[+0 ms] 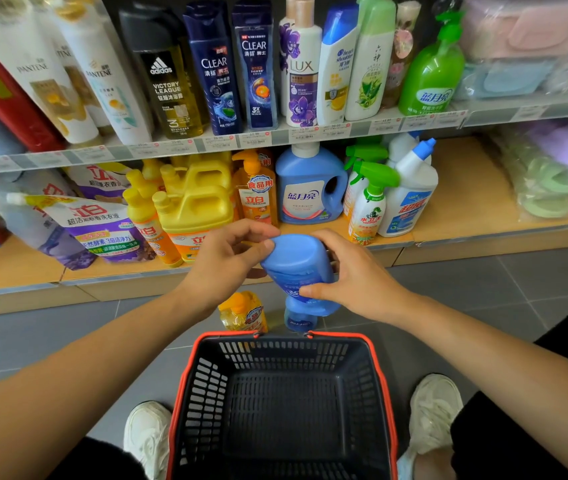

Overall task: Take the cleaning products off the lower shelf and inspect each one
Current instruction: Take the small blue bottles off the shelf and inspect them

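Basket (385, 382) nearest me, between shoes (147, 434). Beyond it I see both hands curled round blue bottle (298, 268), base up, cap down: left hand (227, 258) at base, right hand (355, 275) on side. Orange bottle (242, 311) on floor below. Lower shelf (466, 202) behind.

One wide-angle view, worn on the person's head, faces the shelving squarely and tilts steeply down. The upper shelf (275, 135) runs along the top and the lower shelf (466, 202) edge crosses the middle. The basket (206, 382) and shoes (147, 434) sit at the bottom. The left hand (227, 258) and right hand (355, 282), holding a blue bottle (296, 268), sit close at centre.
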Tool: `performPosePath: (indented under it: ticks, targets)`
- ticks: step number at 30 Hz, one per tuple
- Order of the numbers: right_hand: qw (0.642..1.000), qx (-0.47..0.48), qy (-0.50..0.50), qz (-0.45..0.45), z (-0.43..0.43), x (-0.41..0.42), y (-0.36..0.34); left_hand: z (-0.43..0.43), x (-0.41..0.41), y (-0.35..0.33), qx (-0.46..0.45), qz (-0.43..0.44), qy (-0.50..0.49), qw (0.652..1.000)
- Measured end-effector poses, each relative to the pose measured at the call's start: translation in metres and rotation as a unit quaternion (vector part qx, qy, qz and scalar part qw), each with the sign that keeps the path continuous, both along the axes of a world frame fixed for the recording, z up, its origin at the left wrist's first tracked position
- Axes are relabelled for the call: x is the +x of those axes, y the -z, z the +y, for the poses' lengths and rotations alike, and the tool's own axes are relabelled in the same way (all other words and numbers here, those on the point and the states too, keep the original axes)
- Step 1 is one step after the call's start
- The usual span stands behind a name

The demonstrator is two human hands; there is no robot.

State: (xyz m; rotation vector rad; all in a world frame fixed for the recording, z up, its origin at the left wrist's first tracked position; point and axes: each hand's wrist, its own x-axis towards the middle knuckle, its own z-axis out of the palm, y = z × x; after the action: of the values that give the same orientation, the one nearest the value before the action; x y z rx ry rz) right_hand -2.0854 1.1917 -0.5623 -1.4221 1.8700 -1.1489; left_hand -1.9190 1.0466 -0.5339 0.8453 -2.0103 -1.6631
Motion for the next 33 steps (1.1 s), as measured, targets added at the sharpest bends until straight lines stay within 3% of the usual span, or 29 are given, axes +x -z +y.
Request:
performPosePath:
  ticks: [8, 18, 26, 33]
  targets:
    - [1.0, -0.012, -0.007, 0.023, 0.001, 0.008, -0.001, 0.008, -0.003, -0.002, -0.061, -0.014, -0.006, 0.998]
    - [0.998, -0.022, -0.017, 0.056, 0.002, 0.008, 0.002, -0.002, -0.002, 0.003, -0.001, -0.03, -0.017, 0.999]
    - [0.998, -0.019, 0.034, -0.04, -0.003, -0.007, 0.0, -0.009, 0.001, 0.012, 0.101, 0.02, 0.011, 0.995]
    - [0.981, -0.054, 0.076, -0.172, -0.002, -0.018, -0.007, -0.006, 0.004, 0.051, 0.067, -0.131, 0.104, 0.984]
